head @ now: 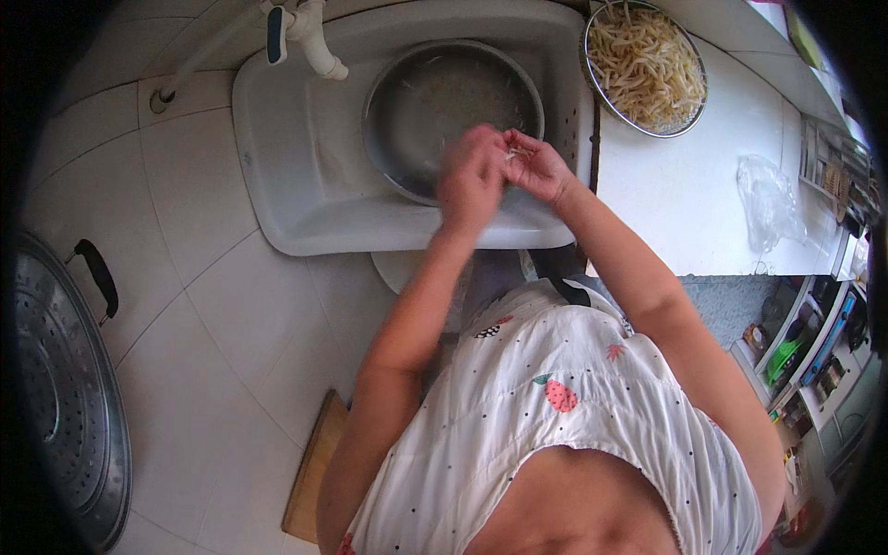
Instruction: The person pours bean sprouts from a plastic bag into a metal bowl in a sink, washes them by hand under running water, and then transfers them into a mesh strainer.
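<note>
My left hand [472, 177], blurred, is raised over the near rim of a round metal basin [454, 90] that holds cloudy water with a few pale bits. My right hand [538, 166] meets it at the fingertips, with a few thin white bean sprouts [517, 152] between its curled fingers. Whether the left fingers grip anything is hidden by blur. The basin stands inside a white sink [291, 166]. Up on the right, a wire-mesh strainer [702, 83] is heaped with bean sprouts [642, 62].
A white plastic tap [316, 45] with a dark lever juts over the sink's far left. On the white counter [666, 201] lies a crumpled clear plastic bag [766, 201]. A perforated metal steamer [62, 388] stands far left; a wooden board [316, 472] is beside my left arm.
</note>
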The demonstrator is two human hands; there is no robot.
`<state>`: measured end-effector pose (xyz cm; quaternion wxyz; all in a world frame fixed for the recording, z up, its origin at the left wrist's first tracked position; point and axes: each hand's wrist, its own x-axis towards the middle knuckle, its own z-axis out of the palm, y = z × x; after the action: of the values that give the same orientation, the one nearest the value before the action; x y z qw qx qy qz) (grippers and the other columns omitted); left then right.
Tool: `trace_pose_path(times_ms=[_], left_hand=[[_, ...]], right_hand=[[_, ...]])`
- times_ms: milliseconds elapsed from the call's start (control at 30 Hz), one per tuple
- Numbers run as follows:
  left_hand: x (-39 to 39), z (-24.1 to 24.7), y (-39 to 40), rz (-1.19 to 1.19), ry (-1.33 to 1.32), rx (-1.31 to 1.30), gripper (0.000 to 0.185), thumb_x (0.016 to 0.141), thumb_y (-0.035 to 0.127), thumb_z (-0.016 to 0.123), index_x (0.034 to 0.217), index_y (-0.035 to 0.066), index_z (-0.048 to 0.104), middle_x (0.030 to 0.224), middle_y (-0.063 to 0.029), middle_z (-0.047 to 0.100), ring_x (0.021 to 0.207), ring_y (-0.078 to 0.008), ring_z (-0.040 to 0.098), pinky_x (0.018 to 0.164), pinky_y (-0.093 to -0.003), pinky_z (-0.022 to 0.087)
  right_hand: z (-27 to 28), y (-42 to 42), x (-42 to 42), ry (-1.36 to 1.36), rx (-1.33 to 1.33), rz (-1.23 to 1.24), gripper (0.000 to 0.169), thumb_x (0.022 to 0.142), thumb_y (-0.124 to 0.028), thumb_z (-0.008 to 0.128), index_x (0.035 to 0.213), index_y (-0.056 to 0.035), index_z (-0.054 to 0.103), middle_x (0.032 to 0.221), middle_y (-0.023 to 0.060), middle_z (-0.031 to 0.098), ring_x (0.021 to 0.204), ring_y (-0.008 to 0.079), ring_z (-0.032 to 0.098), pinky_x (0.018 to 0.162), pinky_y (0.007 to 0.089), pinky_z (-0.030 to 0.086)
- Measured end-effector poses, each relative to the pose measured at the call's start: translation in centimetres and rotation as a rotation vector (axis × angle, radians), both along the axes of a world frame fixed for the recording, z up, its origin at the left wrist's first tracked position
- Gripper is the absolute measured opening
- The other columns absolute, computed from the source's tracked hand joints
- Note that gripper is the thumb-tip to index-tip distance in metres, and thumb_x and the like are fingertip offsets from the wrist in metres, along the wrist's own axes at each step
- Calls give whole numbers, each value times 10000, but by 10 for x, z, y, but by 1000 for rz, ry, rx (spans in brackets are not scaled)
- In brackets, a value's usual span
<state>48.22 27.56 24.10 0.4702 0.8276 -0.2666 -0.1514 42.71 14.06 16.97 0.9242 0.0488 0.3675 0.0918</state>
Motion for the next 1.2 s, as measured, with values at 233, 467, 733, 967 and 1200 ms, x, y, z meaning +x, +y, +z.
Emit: trace_pose_path(times_ms=[233, 467, 733, 967, 1200], left_hand=[[98, -199, 76, 376, -247, 493, 330, 787, 198, 581, 1083, 59, 537, 1120, -148, 529, 929, -355, 530, 811, -433, 427], [109, -242, 72, 81, 206, 431, 258, 850, 210, 499, 1037, 44, 563, 981, -143, 590, 919, -295, 552, 815, -353, 425], [44, -163, 33, 166, 1345, -184, 282, 875, 307, 491, 953, 49, 575, 856, -23, 579, 764, -219, 554, 634, -287, 455], [30, -133, 12, -77, 290, 373, 181, 874, 184, 456, 911, 49, 571, 839, -128, 583, 775, -291, 559, 656, -380, 442], [18, 70, -129, -88, -237, -264, 139, 837, 113, 466, 915, 75, 574, 864, -115, 581, 771, -319, 569, 655, -379, 460]], right_hand=[[102, -37, -1, 7, -1146, 300, 218, 911, -258, 451, 880, -62, 541, 722, -19, 514, 595, 50, 431, 540, 177, 362], [133, -135, -8, -19, -2193, -18, 223, 886, -237, 490, 895, -51, 613, 782, 52, 581, 730, 164, 535, 689, 275, 418], [129, -144, -1, 135, -2707, 157, 202, 857, -81, 505, 1024, -102, 617, 1136, 35, 557, 1055, 219, 507, 901, 317, 391], [148, -146, -8, 189, -2078, -367, 164, 884, -152, 500, 877, -36, 616, 743, 13, 585, 519, 38, 488, 460, 176, 389], [73, -213, -89, 720, -2083, -250, 321, 832, -298, 542, 1021, -39, 553, 850, 75, 539, 747, 140, 501, 659, 291, 408]])
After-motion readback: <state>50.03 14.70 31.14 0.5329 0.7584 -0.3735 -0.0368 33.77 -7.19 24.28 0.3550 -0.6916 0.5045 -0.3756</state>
